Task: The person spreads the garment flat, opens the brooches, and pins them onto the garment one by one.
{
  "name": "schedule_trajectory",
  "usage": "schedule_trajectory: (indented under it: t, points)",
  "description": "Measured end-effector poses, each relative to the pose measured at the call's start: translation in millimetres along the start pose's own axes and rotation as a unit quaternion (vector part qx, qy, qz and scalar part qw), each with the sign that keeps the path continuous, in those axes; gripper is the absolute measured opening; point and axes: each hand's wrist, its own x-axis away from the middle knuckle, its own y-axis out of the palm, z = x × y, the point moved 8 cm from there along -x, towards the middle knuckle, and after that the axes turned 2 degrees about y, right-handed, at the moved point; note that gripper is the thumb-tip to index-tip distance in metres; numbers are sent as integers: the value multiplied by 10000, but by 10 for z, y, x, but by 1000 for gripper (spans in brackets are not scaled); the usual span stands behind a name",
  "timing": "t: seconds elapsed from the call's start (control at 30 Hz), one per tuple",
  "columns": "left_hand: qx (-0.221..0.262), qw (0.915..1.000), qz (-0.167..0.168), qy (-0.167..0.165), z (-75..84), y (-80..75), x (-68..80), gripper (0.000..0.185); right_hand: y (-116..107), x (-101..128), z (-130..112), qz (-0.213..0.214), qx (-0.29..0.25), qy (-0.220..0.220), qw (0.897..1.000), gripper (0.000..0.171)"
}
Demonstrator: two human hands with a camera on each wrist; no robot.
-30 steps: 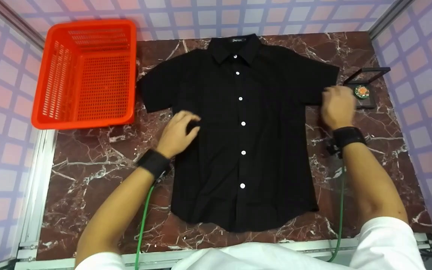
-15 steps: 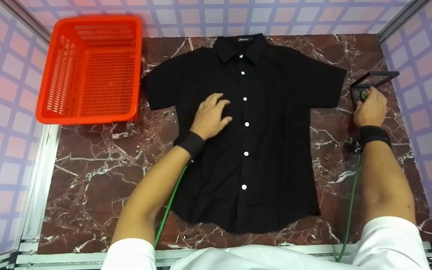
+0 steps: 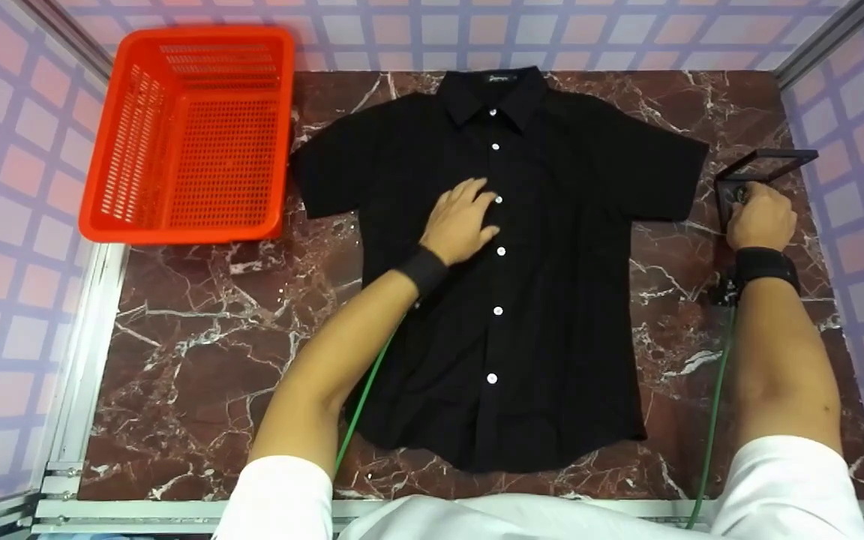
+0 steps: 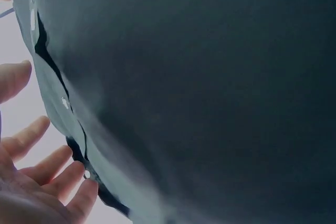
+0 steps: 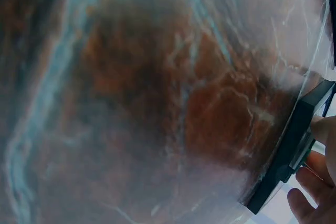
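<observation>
While I look down, the biggest thing I see is the dark red marble table (image 3: 199,330) with white lines all over it. On top of it lies the black shirt (image 3: 552,315), spread out flat, with its collar far from me and its white buttons going down the middle. Its short sleeves stick out to both sides. To the left of the shirt sits the orange basket (image 3: 184,131), partly on the table, close to one sleeve but not touching it that I can tell. My left hand (image 3: 463,223) rests flat on the chest of the shirt, with my fingers spread apart and lying right by the row of buttons. My right hand (image 3: 760,218) is off to the right, apart from the shirt, at the small black box (image 3: 766,161) near the table's edge. My fingers there are curled onto the box, and its thin black lid stands up behind them. Something small is under my fingers, but I cannot tell what it is.
</observation>
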Motion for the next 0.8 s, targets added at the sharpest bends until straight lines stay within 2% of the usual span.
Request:
schedule_trajectory:
  t: [0.23,0.43,0.63,0.73,0.8]
  points:
    - [-361,9991,-221,-14,168,-89,-422,61,-28,14,-31,40,5,-16,10000,42]
    - [-463,9986,-196,155,328,-98,-716,55,-116,27,-6,493,-230,9,9985,38]
    - [-541,9981,-292,73,312,-5,-921,52,-169,103,15,952,-535,-26,9940,36]
    - [-598,9969,-502,-70,282,44,-977,55,-209,133,34,1130,-694,-15,9912,30]
    - [-671,9953,-681,-159,268,69,-1016,55,-249,130,60,1201,-932,200,9882,27]
